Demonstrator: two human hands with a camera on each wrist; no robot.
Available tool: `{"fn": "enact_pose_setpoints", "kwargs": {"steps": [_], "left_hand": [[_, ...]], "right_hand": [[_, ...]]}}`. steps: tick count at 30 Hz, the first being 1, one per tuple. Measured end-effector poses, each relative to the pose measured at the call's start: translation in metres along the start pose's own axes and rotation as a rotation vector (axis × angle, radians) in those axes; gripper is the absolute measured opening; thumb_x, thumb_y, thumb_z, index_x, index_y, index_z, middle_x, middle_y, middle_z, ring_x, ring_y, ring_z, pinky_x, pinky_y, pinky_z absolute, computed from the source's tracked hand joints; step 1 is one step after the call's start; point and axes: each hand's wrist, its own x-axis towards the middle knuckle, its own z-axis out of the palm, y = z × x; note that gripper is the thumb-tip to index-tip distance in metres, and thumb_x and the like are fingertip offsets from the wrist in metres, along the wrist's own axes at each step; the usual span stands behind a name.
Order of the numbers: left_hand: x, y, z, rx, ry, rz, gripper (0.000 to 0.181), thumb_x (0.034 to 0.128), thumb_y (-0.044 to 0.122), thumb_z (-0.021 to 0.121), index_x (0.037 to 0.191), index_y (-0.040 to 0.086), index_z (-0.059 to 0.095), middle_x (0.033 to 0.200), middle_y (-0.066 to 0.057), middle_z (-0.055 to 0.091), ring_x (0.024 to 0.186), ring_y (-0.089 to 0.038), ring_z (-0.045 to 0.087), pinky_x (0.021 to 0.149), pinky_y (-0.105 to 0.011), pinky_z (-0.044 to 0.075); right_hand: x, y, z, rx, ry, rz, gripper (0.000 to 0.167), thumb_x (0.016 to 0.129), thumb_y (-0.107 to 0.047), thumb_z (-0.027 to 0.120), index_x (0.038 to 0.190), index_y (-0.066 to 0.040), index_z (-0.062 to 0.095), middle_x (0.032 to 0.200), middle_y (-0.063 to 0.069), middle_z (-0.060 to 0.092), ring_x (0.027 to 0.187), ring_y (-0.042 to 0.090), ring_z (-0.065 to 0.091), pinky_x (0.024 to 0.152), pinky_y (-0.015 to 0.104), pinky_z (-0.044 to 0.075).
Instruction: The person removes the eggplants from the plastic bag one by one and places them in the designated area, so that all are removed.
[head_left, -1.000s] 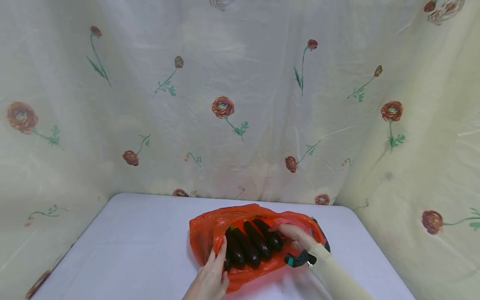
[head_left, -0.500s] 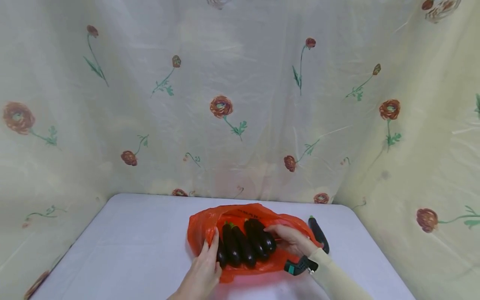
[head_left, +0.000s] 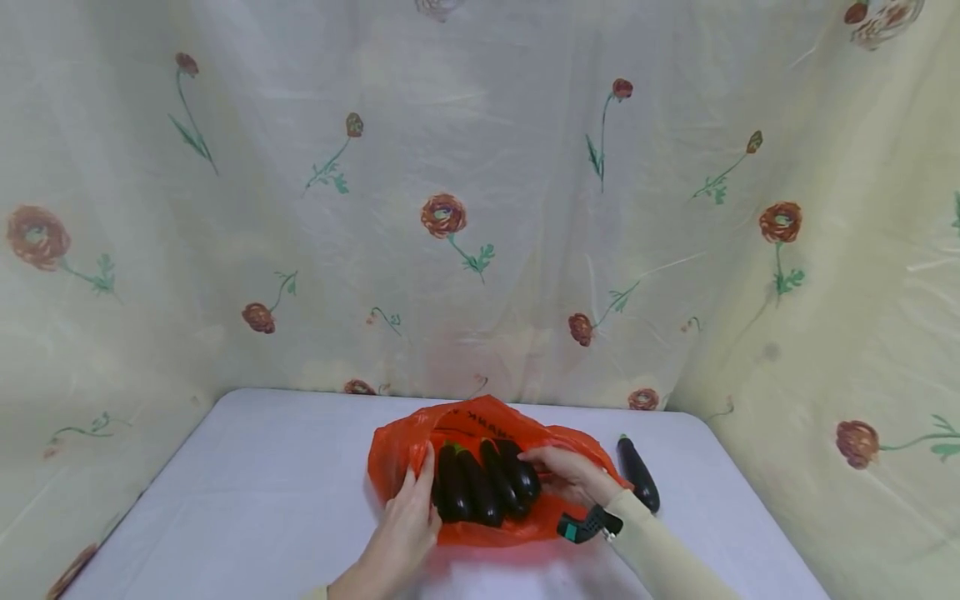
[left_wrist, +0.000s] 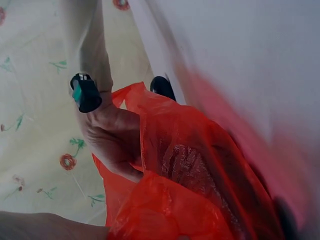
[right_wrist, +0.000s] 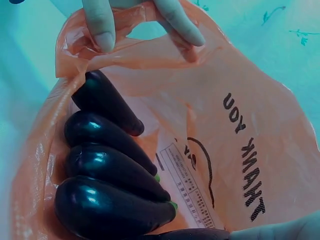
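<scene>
Shifted leftward since a second ago: left hand (head_left: 405, 512), red bag (head_left: 392, 454) and the eggplants (head_left: 481, 492) inside.
That hand pinches the bag's left side; the right hand (head_left: 570, 475) touches the rightmost eggplant (head_left: 519, 471) within, whether gripping cannot be told. Farther right, a lone eggplant (head_left: 637, 472) lies on the white table (head_left: 285, 483).

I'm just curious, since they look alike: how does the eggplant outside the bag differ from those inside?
The lone eggplant lies on the table; the bagged eggplants lie in the red bag. The lone eggplant is by itself, while the bagged eggplants lie packed side by side. Both are dark, glossy and elongated, with some green visible at the stem end.
</scene>
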Motion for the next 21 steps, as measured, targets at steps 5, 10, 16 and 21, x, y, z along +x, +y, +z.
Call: {"fn": "enact_pose_setpoints", "kwargs": {"steps": [5, 10, 16, 21], "left_hand": [[0.004, -0.006, -0.003, 0.024, 0.048, -0.008, 0.085, 0.0836, -0.001, 0.066, 0.153, 0.003, 0.018, 0.143, -0.033, 0.040, 0.064, -0.018, 0.058, 0.082, -0.046, 0.055], [0.005, -0.008, -0.006, 0.003, 0.043, -0.005, 0.085, 0.0839, -0.002, 0.065, 0.154, 0.003, 0.017, 0.146, -0.034, 0.036, 0.081, -0.030, 0.066, 0.084, -0.049, 0.054], [0.003, -0.004, -0.007, -0.003, 0.037, -0.009, 0.083, 0.0836, -0.001, 0.066, 0.153, 0.002, 0.019, 0.146, -0.035, 0.035, 0.086, -0.035, 0.066, 0.086, -0.054, 0.052], [0.003, -0.001, -0.008, 0.001, 0.017, -0.041, 0.083, 0.0833, -0.001, 0.067, 0.153, 0.003, 0.021, 0.146, -0.034, 0.036, 0.096, -0.038, 0.065, 0.087, -0.053, 0.052]], "right_hand": [[0.003, 0.000, 0.007, 0.011, 0.003, -0.016, 0.036, 0.092, -0.016, 0.060, 0.121, 0.005, 0.054, 0.099, 0.009, 0.060, 0.091, 0.023, 0.055, 0.078, 0.030, 0.054], [0.006, -0.001, 0.011, -0.005, 0.007, -0.026, 0.034, 0.092, -0.016, 0.060, 0.119, 0.005, 0.055, 0.099, 0.009, 0.060, 0.090, 0.023, 0.054, 0.077, 0.029, 0.052], [0.002, -0.003, 0.009, 0.024, 0.002, -0.018, 0.034, 0.094, -0.017, 0.059, 0.120, 0.003, 0.054, 0.098, 0.007, 0.059, 0.089, 0.021, 0.054, 0.076, 0.027, 0.052], [-0.007, -0.005, 0.005, 0.048, -0.013, -0.014, 0.032, 0.094, -0.019, 0.058, 0.119, 0.002, 0.056, 0.094, 0.007, 0.058, 0.086, 0.019, 0.054, 0.076, 0.025, 0.052]]}}
